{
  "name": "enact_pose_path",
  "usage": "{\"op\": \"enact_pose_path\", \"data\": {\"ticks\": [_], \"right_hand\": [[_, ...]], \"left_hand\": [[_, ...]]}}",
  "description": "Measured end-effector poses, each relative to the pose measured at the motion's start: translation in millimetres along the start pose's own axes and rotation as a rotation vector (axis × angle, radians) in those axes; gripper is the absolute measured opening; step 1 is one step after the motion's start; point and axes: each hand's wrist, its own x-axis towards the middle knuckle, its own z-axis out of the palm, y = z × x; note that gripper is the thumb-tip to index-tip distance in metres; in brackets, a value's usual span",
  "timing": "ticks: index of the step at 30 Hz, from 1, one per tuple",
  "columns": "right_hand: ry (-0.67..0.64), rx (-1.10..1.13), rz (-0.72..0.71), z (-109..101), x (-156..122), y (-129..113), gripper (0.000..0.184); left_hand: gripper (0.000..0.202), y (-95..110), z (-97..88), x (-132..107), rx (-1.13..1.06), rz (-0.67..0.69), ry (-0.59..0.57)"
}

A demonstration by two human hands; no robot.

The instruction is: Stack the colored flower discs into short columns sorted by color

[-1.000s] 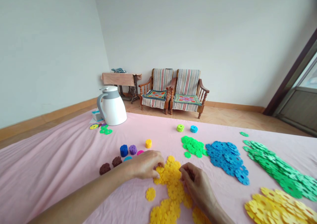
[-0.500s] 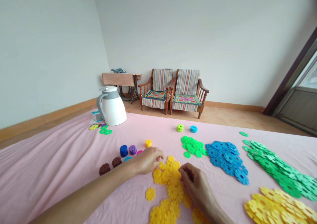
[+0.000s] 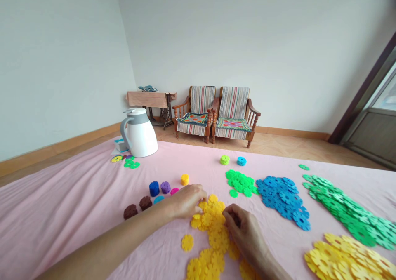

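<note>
Both my hands rest on a heap of flat yellow snowflake discs [image 3: 213,234] on the pink cloth [image 3: 77,201]. My left hand [image 3: 187,201] lies at the heap's upper left edge, fingers curled and pinching a yellow disc [image 3: 202,205]. My right hand [image 3: 244,230] sits at the heap's right side with fingers bent down onto the discs; what it holds is hidden. One loose yellow disc [image 3: 187,242] lies just left of the heap.
Short stacks of discs stand behind my left hand: brown [image 3: 130,211], blue [image 3: 154,188], purple [image 3: 165,187], yellow [image 3: 185,179]. Heaps of light green [image 3: 239,182], blue [image 3: 283,195], green [image 3: 346,210] and yellow [image 3: 349,259] discs lie right. A white jug [image 3: 139,133] stands far left.
My left hand has drawn up and slightly away from the heap's edge, now pinching a disc. My right hand has barely moved.
</note>
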Motion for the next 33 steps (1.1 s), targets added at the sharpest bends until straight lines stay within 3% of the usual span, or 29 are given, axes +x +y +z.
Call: {"op": "enact_pose_path", "data": {"ticks": [4,7,12,17,33], "right_hand": [[0.005,-0.005,-0.016,0.4,-1.0,1.8,0.025],[0.003,-0.017,-0.016,0.7,-0.8,1.8,0.024],[-0.008,-0.053,-0.023,0.8,0.0,2.6,0.025],[-0.004,-0.068,-0.036,1.4,-0.8,3.8,0.025],[-0.024,-0.105,-0.03,1.1,0.4,4.5,0.025]], "left_hand": [[0.021,-1.9,-1.4,2.6,0.021,0.042,0.014],[0.017,-12.2,-14.5,2.6,0.027,0.042,0.093],[0.018,-51.3,-46.6,1.4,0.005,-0.148,0.276],[0.019,-83.3,-49.5,-1.3,-0.004,-0.229,0.269],[0.014,-82.0,-34.9,7.9,0.011,-0.238,0.25]]}}
